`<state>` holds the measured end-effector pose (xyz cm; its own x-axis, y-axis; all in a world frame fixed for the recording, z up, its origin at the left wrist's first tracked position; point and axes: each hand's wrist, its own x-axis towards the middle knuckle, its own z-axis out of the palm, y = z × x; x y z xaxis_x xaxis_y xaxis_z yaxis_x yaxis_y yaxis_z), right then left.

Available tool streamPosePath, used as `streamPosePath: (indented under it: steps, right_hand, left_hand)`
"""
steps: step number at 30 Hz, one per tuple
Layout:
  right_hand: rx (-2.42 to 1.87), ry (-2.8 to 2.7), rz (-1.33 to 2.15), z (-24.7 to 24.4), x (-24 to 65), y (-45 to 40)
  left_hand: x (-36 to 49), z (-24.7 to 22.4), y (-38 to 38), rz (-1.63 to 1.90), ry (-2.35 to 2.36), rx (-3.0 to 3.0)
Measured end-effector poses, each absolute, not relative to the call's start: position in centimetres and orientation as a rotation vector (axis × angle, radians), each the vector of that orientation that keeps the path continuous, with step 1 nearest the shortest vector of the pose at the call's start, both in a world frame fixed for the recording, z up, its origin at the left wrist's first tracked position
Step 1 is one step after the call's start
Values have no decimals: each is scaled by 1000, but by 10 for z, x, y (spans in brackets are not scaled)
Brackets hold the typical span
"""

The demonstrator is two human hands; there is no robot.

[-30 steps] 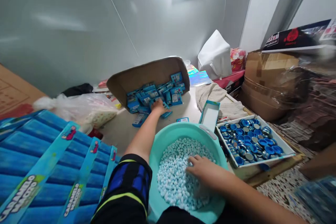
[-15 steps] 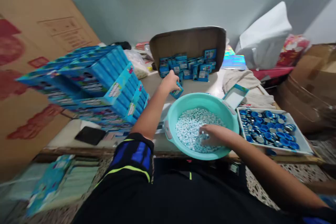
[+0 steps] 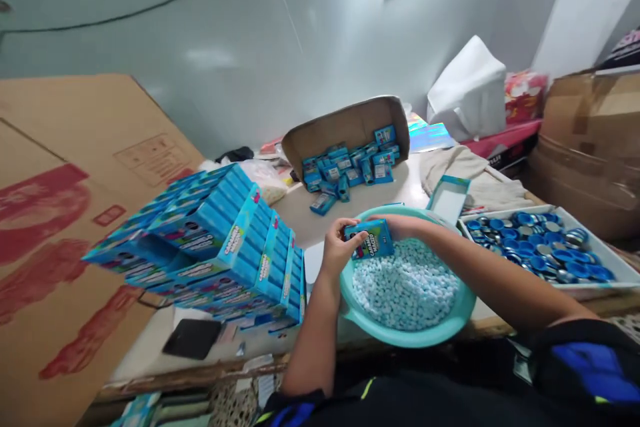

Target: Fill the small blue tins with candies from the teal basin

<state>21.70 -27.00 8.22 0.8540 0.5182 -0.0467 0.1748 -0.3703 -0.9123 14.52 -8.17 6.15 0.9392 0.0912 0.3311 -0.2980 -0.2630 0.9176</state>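
Head view: left hand (image 3: 339, 248) and right hand (image 3: 404, 225) together grip a small blue box (image 3: 369, 240) over the candy-filled basin (image 3: 453, 317). Stacked cartons (image 3: 220, 240) crowd the left; a cap tray (image 3: 600, 288) sits right, a box of packs (image 3: 350, 160) behind.

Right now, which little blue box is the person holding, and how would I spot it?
Find the round teal basin of pale candies. Above its far rim, both hands hold one small blue box. The other boxes lie untouched by the cardboard tray.
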Motion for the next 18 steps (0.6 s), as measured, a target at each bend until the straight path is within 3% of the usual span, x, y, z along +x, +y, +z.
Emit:
streamPosePath:
  steps: [7, 18]
  right_hand:
    - [-1758, -369, 588, 73, 230, -259]
    - [-1512, -560, 654, 56, 224, -263]
  left_hand:
    - [149, 47, -83, 103, -502, 2108]
    - [144, 54, -86, 474, 133, 1617]
